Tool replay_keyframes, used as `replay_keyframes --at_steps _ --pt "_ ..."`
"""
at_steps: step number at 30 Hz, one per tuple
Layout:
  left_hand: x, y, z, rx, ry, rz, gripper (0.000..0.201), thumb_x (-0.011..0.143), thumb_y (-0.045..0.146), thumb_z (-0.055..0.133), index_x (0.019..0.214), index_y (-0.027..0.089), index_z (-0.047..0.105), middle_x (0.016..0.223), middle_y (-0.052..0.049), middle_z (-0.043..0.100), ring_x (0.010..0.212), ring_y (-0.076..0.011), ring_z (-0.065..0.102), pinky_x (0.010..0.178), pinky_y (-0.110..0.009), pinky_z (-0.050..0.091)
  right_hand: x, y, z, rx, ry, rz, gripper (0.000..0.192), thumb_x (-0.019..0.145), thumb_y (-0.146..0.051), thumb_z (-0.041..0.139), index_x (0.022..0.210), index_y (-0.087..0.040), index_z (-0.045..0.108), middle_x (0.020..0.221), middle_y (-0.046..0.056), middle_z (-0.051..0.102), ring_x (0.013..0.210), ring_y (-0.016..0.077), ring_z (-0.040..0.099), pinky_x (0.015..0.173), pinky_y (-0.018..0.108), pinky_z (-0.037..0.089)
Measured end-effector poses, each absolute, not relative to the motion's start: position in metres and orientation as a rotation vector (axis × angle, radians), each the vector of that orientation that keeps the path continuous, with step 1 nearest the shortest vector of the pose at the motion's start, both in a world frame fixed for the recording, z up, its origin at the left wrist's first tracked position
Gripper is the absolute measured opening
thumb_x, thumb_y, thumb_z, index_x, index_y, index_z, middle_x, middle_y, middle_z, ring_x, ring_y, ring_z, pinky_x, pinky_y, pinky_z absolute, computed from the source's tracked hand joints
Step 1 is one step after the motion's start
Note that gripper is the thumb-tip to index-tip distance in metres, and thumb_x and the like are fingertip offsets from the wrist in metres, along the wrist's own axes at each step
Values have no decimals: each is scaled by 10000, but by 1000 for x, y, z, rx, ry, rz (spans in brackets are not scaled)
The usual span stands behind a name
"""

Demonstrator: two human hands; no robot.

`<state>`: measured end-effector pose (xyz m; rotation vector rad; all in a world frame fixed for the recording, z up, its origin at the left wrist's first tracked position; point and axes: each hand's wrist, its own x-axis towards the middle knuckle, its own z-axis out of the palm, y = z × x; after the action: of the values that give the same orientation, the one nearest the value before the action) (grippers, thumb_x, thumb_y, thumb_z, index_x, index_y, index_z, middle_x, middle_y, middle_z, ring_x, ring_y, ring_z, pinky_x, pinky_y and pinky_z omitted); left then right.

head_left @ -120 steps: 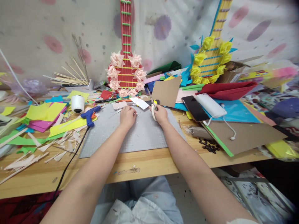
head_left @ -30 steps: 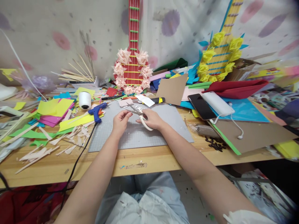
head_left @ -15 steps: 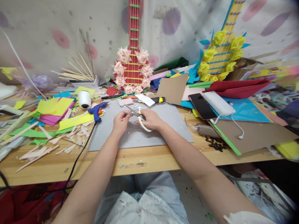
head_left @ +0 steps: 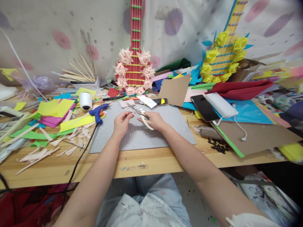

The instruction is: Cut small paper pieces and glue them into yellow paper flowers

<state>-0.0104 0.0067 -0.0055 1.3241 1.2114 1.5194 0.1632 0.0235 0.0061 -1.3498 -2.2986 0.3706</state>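
Observation:
My right hand (head_left: 155,121) is closed around the white handles of a pair of scissors (head_left: 147,123), whose blades point up and to the left. Left of the blades, the fingers of my left hand (head_left: 122,122) are pinched together; what they hold is too small to make out. Both hands are over a grey cutting mat (head_left: 139,142). Small white scraps (head_left: 140,108) lie on the mat just beyond the scissors. Past them rest a folded white paper piece (head_left: 148,101) and a yellow-and-black utility knife (head_left: 161,101).
A blue glue gun (head_left: 96,114) lies at the mat's left edge, its black cord running off the table. Paper strips (head_left: 78,135) litter the left side. A red paper guitar (head_left: 134,67) stands behind. A phone (head_left: 204,107) and white power bank (head_left: 221,105) are at right.
My right hand has drawn the scissors slightly right, away from my left fingers. The blades have come apart from what the left hand pinches. The table things have stayed put.

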Motion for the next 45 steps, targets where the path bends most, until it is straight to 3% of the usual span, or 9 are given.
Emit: replay_keyframes --at_steps 15,29,34,38,45 --pt "-12 7 -9 1380 1132 1478 291 669 428 624 780 159 630 768 -38 659 703 -146 611 708 -282 470 168 23 10 -1198 -2432 332 396 722 -551 546 804 -164 542 827 56 573 770 162 475 638 251 302" --pt "-12 4 -3 1384 1238 1435 196 673 360 624 673 165 618 653 -19 630 666 -145 578 663 -262 445 170 22 10 -1305 -2410 178 446 748 -594 471 660 -167 568 684 41 609 611 125 473 543 242 209" --pt "-12 6 -6 1344 1208 1455 229 682 379 618 748 162 647 673 -17 634 669 -133 577 677 -256 444 170 23 9 -1362 -2355 228 456 763 -591 454 641 -168 575 638 24 597 573 109 456 540 234 218" --pt "-13 10 -10 1156 1159 1408 278 683 410 616 773 151 659 710 -33 641 648 -112 568 631 -237 447 175 28 7 -1457 -2235 279 444 771 -586 437 678 -174 572 663 22 594 580 112 450 534 226 229" --pt "-13 6 2 737 1051 1159 182 736 286 591 777 126 667 754 -71 642 600 -69 548 581 -197 458 194 35 8 -1603 -2074 268 413 769 -568 441 696 -178 557 664 17 571 589 120 437 531 230 227"
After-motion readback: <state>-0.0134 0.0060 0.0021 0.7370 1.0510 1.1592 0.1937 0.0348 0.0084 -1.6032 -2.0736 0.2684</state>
